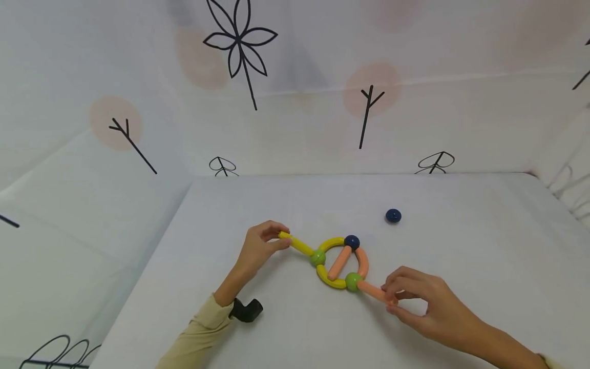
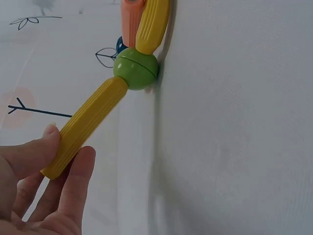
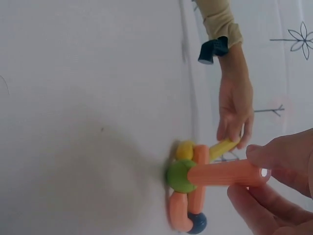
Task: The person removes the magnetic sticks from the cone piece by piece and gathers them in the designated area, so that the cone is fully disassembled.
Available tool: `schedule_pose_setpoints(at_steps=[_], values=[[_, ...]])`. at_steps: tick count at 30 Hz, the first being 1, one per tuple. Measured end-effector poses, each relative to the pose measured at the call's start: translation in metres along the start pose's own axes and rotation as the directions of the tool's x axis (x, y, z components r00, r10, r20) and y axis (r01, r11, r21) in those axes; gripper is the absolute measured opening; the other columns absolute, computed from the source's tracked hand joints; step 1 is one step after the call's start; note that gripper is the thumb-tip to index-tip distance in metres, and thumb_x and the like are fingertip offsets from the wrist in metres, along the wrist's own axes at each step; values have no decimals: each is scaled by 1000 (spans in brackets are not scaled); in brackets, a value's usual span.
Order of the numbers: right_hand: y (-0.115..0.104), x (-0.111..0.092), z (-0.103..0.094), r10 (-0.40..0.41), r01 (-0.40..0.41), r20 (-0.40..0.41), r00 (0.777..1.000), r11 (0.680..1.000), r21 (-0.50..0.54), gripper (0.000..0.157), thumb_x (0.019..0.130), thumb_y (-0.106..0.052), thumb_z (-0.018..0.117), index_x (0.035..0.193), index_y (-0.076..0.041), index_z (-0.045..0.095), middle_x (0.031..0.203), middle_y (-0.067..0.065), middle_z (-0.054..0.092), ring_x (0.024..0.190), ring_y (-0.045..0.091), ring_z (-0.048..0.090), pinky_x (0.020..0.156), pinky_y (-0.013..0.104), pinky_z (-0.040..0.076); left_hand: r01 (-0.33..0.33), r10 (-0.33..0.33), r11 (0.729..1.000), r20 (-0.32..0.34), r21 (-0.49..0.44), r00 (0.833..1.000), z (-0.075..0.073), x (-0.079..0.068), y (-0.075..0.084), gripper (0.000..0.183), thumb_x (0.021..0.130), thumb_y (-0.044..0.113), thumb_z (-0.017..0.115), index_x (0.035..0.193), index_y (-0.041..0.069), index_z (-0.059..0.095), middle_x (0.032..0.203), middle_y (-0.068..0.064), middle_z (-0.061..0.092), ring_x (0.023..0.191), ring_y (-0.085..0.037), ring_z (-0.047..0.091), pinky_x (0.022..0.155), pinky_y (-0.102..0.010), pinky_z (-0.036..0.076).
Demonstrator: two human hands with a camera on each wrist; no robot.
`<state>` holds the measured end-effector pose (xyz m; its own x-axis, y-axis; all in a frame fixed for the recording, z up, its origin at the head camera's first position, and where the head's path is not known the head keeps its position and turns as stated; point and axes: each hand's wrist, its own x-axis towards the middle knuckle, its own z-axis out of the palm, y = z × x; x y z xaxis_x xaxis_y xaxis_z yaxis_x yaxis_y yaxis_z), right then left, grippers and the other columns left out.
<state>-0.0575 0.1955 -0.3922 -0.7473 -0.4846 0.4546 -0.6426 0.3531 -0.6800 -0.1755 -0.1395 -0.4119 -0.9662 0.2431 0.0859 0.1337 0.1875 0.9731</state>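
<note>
A ring of curved yellow rods [image 1: 331,243] and a curved orange rod [image 1: 363,263] is joined by two green balls [image 1: 318,258] and a dark blue ball [image 1: 352,242]. From the blue ball a straight orange rod [image 1: 340,262] runs across the ring. My left hand [image 1: 262,248] pinches the outer end of a straight yellow rod [image 2: 88,127] fixed to the left green ball. The right hand [image 1: 428,302] pinches another straight orange rod [image 3: 225,173], which sticks out from the other green ball [image 3: 181,176]. Both held rods slant up from the ring.
A loose dark blue ball [image 1: 393,216] lies on the white table [image 1: 286,200] behind the ring, to the right. White cloth walls [image 1: 295,128] with plant drawings stand at the back and sides. A black wrist camera [image 1: 247,310] is on the left wrist.
</note>
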Motion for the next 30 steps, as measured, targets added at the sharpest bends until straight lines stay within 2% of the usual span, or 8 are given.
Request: schedule_pose_setpoints(at_steps=[4,7,12,16,20,25,28,30], values=[[-3,-4,3,70,-70,-3,998,997,-8,38,72,5,78,89,-25,62,93,-6,60,82,8,60,62,23,55,-13,12,992,13,123,1000,-5,1,-2,28,80,12,76,103,-1,67,102,-7,66,100,-20,61,80,-28,52],[-3,-7,5,115,-115,7,993,993,-14,34,73,4,77,88,-23,62,92,-8,60,82,7,59,63,23,54,-30,26,979,24,202,999,-9,2,-3,26,80,13,76,102,1,69,101,-3,67,100,-19,61,81,-31,51],[-1,-12,9,166,-167,57,984,986,1,32,74,6,75,88,-19,62,90,-9,58,81,6,58,64,21,54,-37,28,964,41,263,999,-15,2,-7,22,79,11,77,99,4,71,98,0,68,97,-19,60,82,-36,50],[6,-17,11,190,-194,112,975,981,26,29,75,6,74,87,-17,62,90,-8,57,79,5,58,62,20,54,-38,20,953,62,301,998,-16,2,-11,15,80,8,76,95,8,73,95,3,68,95,-17,58,83,-35,50],[14,-19,13,252,-265,196,948,963,43,24,76,2,73,87,-15,62,90,-8,57,78,4,57,60,21,53,-52,27,940,79,338,997,-14,3,-15,15,79,3,75,92,10,73,94,3,68,93,-16,59,80,-29,52],[20,-17,16,376,-400,288,881,916,27,20,77,-7,76,89,-15,61,88,-7,56,75,4,54,60,22,52,-75,44,918,88,390,995,-11,5,-15,18,77,0,76,90,11,73,94,2,67,92,-16,60,77,-24,52],[22,-15,18,397,-420,305,866,907,11,22,76,-11,78,88,-16,60,85,-8,55,73,4,52,58,22,50,-90,51,897,100,432,994,-9,6,-14,18,76,-1,76,90,10,73,95,1,67,93,-16,60,78,-26,53],[23,-14,19,391,-411,305,868,912,0,23,76,-13,78,88,-17,59,83,-8,54,71,4,51,57,22,49,-90,46,887,108,452,993,-8,6,-13,17,77,-1,75,91,10,73,96,0,67,94,-17,60,80,-29,52]])
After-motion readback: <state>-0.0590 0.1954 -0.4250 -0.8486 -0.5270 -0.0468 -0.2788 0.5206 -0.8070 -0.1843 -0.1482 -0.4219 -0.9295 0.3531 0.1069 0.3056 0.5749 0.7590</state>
